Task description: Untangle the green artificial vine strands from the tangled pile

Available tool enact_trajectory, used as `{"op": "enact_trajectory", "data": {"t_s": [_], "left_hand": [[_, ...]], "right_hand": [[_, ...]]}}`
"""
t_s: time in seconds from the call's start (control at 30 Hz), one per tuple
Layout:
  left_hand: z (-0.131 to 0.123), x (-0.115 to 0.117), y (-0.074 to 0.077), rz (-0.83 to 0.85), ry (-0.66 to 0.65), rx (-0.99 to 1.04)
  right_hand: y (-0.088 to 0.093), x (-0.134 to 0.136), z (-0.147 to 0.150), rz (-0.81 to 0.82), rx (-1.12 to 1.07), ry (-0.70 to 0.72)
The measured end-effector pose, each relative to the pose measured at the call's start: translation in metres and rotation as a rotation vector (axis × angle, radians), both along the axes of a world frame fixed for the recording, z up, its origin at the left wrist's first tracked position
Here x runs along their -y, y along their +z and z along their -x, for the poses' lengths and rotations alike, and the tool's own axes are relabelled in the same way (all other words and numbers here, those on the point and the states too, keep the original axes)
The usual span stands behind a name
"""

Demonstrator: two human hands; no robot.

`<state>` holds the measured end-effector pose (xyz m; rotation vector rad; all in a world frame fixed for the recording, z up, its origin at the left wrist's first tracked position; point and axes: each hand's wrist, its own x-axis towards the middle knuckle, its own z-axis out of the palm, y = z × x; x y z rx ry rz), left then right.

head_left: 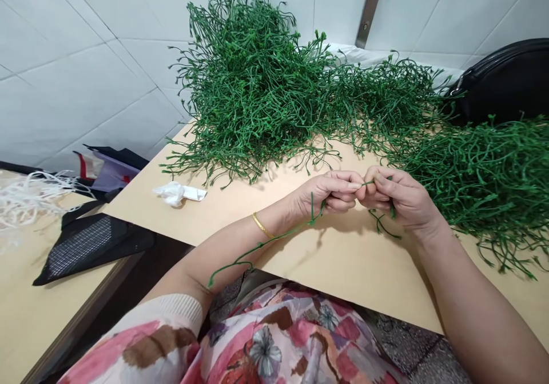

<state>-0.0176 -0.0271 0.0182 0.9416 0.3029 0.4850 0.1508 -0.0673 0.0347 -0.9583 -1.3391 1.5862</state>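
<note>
Head view: left hand [332,192], right hand [397,195] pinched green artificial stem [312,220] between them; seemed light, bendy, best gripped mid-length.

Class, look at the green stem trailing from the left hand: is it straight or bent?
Bent: from the left hand, the green stem curves past the bracelet, and its loose end forks.

Tan table [369,270], heaped green stems [257,87], crumpled white scrap [175,193]
</note>
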Motion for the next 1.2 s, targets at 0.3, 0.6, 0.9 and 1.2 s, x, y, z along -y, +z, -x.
{"op": "enact_trajectory", "data": {"t_s": [0.3, 0.6, 0.9, 1.2], "left_hand": [[0.002, 0.019, 0.014, 0.127, -0.14, 0.174], [0.001, -0.019, 0.0, 0.188, 0.406, 0.089], [-0.007, -0.019, -0.011, 0.105, 0.757, -0.144], [-0.011, -0.019, -0.014, -0.075, 0.886, -0.216]], "right_hand": [[0.014, 0.013, 0.007, -0.119, -0.237, 0.076], [0.024, 0.004, -0.026, -0.461, 0.551, -0.481], [-0.003, 0.0, -0.014, -0.842, 1.297, -0.453], [0.004, 0.012, 0.019, -0.26, 0.908, 0.036]]}}
